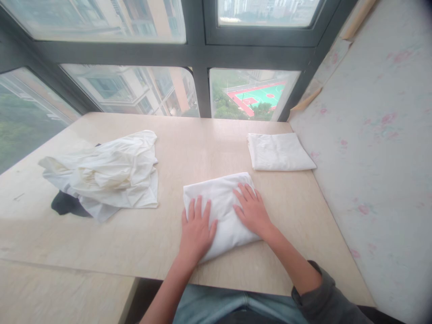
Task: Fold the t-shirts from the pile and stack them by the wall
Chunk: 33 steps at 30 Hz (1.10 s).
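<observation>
A white cloth folded into a rough rectangle (pixel 224 227) lies on the pale surface right in front of me. Flat on its left part rests my left hand (pixel 197 227), fingers spread and pointing away from me. My right hand (pixel 251 208) presses flat on the right part, its fingers also apart. Neither hand grips the fabric. Beyond it, to the right, another folded white cloth (pixel 278 152) sits close to the wall. On the left is a crumpled heap of white and cream fabric (pixel 114 173), with a dark piece of cloth (pixel 69 203) showing from under it.
The pale, marble-like ledge (pixel 189 144) reaches to a grey-framed window (pixel 199 56) at the back. A wall with flowered paper (pixel 378 171) borders it on the right, its paper peeling near the window. The ledge's front edge is just before my legs.
</observation>
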Each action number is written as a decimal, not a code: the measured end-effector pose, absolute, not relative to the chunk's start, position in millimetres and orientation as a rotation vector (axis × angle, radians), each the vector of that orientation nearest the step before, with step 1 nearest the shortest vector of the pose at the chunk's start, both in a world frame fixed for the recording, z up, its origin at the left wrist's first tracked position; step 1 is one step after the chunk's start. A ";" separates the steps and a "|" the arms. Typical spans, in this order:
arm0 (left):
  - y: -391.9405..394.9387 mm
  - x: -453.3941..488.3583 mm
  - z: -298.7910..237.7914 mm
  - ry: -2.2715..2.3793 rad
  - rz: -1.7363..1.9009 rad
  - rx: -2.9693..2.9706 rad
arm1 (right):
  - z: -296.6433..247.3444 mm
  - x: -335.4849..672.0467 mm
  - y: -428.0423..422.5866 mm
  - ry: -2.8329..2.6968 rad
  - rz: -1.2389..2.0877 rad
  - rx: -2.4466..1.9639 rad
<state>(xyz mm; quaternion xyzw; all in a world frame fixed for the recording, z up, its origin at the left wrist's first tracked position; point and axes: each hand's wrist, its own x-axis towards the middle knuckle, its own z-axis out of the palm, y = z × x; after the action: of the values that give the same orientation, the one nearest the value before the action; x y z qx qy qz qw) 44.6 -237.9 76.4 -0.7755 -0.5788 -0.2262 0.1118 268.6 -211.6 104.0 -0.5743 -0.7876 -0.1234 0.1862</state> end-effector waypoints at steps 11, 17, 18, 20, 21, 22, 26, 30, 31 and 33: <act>-283.0 67.9 66.3 -1.569 -1.400 -2.387 | 75.5 324.0 -300.1 -1.947 -0.445 -1.646; -286.7 37.3 74.4 -2.215 -1.670 -2.390 | 87.9 355.1 -330.1 -1.674 -0.186 -2.063; -287.5 32.7 74.4 -2.309 -1.591 -2.428 | 91.4 357.1 -332.4 -1.672 -0.108 -2.144; -289.3 27.3 73.9 -2.442 -1.388 -2.465 | 98.5 356.4 -333.9 -1.675 0.001 -2.287; -289.8 26.7 74.1 -2.486 -1.277 -2.464 | 101.7 354.1 -333.2 -1.679 0.028 -2.337; -290.0 27.4 75.1 -2.512 -1.165 -2.458 | 104.5 351.2 -331.9 -1.682 0.045 -2.368; -286.4 37.7 87.5 -2.535 -0.706 -2.490 | 108.1 340.7 -324.0 -1.719 0.089 -2.359; -281.2 44.1 102.2 -2.546 -0.430 -2.587 | 98.6 341.0 -322.3 -1.776 -0.005 -2.234; -281.0 44.2 103.6 -2.528 -0.424 -2.598 | 95.0 342.1 -323.3 -1.780 -0.036 -2.186; -282.4 43.6 103.0 -2.464 -0.465 -2.601 | 87.3 343.9 -326.5 -1.760 -0.079 -2.092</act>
<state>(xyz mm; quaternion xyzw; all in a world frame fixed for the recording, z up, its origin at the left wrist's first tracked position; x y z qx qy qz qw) 43.6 -282.4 103.0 -0.7000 -0.6632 -0.1252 -0.2336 343.9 -326.5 87.3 -0.7492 -0.6303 -0.0284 0.2017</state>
